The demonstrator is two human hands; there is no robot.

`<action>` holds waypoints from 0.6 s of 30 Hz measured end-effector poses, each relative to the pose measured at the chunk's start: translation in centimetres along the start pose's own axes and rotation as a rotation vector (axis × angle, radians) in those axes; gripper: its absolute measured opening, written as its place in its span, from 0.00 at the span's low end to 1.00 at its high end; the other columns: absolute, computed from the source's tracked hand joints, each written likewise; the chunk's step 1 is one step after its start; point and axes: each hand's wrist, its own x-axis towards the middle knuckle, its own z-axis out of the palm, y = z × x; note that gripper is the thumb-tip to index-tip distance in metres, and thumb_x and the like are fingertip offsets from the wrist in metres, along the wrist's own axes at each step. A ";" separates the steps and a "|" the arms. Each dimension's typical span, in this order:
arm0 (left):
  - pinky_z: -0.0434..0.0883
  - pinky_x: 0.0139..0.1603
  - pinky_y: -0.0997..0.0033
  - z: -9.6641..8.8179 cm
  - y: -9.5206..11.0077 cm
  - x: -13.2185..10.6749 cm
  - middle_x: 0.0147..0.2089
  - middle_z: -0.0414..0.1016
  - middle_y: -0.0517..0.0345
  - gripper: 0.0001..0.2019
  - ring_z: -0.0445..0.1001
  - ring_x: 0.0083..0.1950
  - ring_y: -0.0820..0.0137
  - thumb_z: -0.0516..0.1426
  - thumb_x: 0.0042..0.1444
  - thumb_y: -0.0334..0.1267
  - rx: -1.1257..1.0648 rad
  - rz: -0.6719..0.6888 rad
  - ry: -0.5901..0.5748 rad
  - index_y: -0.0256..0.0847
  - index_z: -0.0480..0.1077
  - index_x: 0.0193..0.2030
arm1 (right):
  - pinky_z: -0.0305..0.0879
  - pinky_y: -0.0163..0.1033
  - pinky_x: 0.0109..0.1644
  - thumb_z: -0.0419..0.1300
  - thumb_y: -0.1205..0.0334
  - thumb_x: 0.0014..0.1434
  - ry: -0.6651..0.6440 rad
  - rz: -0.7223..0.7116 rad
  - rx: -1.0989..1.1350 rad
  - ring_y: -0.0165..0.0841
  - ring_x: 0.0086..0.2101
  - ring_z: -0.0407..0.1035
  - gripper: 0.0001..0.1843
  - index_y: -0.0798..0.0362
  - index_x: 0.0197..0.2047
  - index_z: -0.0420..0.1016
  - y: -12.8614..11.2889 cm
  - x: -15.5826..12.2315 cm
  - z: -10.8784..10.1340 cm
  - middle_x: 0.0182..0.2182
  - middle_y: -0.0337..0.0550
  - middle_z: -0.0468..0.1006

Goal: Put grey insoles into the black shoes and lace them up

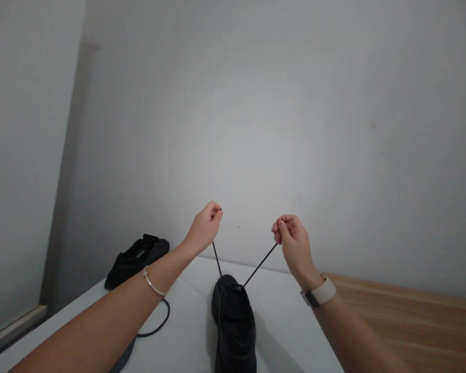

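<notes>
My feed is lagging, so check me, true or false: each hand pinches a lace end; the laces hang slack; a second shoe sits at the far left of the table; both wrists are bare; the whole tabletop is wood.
1. Each hand pinches a lace end: true. The left hand and right hand each grip one end of the lace.
2. The laces hang slack: false. Both run taut up from the black shoe.
3. A second shoe sits far left: true.
4. Both wrists are bare: false. The left wears a bracelet, the right a watch.
5. The whole tabletop is wood: false. The shoes rest on a white surface; wood shows only at right.
</notes>
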 end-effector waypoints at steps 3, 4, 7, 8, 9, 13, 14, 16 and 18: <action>0.60 0.29 0.76 0.0 -1.2 -1.4 0.23 0.66 0.64 0.07 0.64 0.26 0.74 0.52 0.54 0.38 0.231 0.004 -0.126 0.39 0.67 0.29 | 0.53 0.33 0.24 0.52 0.58 0.58 -0.073 0.002 -0.288 0.27 0.21 0.59 0.06 0.52 0.33 0.63 1.4 -0.9 -0.9 0.22 0.34 0.68; 0.59 0.29 0.76 0.1 -1.6 -2.0 0.23 0.67 0.62 0.08 0.65 0.27 0.73 0.53 0.52 0.38 0.296 -0.001 -0.208 0.38 0.69 0.28 | 0.53 0.33 0.26 0.51 0.59 0.58 -0.116 0.005 -0.390 0.28 0.22 0.60 0.06 0.52 0.32 0.63 1.8 -1.3 -1.2 0.22 0.35 0.68; 0.56 0.26 0.75 0.4 -3.2 -4.1 0.21 0.68 0.61 0.13 0.64 0.24 0.72 0.54 0.52 0.44 0.472 -0.055 -0.497 0.38 0.73 0.25 | 0.55 0.35 0.29 0.50 0.61 0.57 -0.329 0.054 -0.639 0.30 0.25 0.64 0.08 0.53 0.30 0.67 2.9 -2.7 -1.3 0.22 0.37 0.71; 0.54 0.25 0.74 0.5 -3.8 -4.8 0.19 0.66 0.61 0.16 0.62 0.23 0.73 0.53 0.52 0.46 0.509 -0.090 -0.594 0.38 0.73 0.23 | 0.56 0.36 0.30 0.51 0.61 0.57 -0.418 0.081 -0.695 0.31 0.26 0.65 0.09 0.53 0.29 0.68 3.2 -3.3 -1.2 0.23 0.40 0.73; 0.52 0.23 0.74 0.6 -4.4 -5.5 0.17 0.64 0.61 0.19 0.60 0.21 0.73 0.52 0.53 0.49 0.522 -0.126 -0.685 0.37 0.73 0.22 | 0.57 0.36 0.32 0.52 0.59 0.57 -0.505 0.113 -0.735 0.32 0.28 0.67 0.11 0.54 0.28 0.70 3.5 -4.0 -1.0 0.25 0.42 0.75; 0.51 0.22 0.74 1.2 -6.1 -7.8 0.17 0.60 0.64 0.18 0.55 0.20 0.74 0.53 0.51 0.49 0.328 -0.216 -0.928 0.37 0.75 0.25 | 0.57 0.34 0.29 0.58 0.52 0.54 -0.814 0.335 -0.713 0.32 0.25 0.68 0.15 0.56 0.32 0.76 4.8 -6.7 -0.1 0.24 0.44 0.78; 0.51 0.23 0.75 1.2 -6.3 -8.1 0.18 0.61 0.65 0.16 0.55 0.21 0.75 0.53 0.51 0.47 0.259 -0.229 -0.934 0.37 0.75 0.26 | 0.56 0.34 0.27 0.59 0.53 0.53 -0.844 0.366 -0.696 0.31 0.23 0.67 0.14 0.56 0.32 0.77 5.2 -7.2 0.0 0.22 0.43 0.77; 0.53 0.24 0.76 1.3 -6.4 -8.6 0.20 0.64 0.64 0.15 0.57 0.23 0.75 0.53 0.51 0.46 0.165 -0.266 -0.896 0.37 0.74 0.25 | 0.54 0.33 0.26 0.59 0.58 0.52 -0.830 0.366 -0.676 0.29 0.22 0.65 0.10 0.55 0.29 0.77 5.6 -7.7 0.2 0.19 0.39 0.75; 0.56 0.26 0.77 1.3 -6.4 -9.0 0.22 0.66 0.63 0.16 0.60 0.25 0.74 0.52 0.51 0.46 0.109 -0.297 -0.843 0.37 0.73 0.25 | 0.55 0.33 0.28 0.58 0.60 0.52 -0.767 0.334 -0.635 0.29 0.24 0.65 0.10 0.55 0.26 0.77 5.9 -7.7 0.1 0.20 0.39 0.75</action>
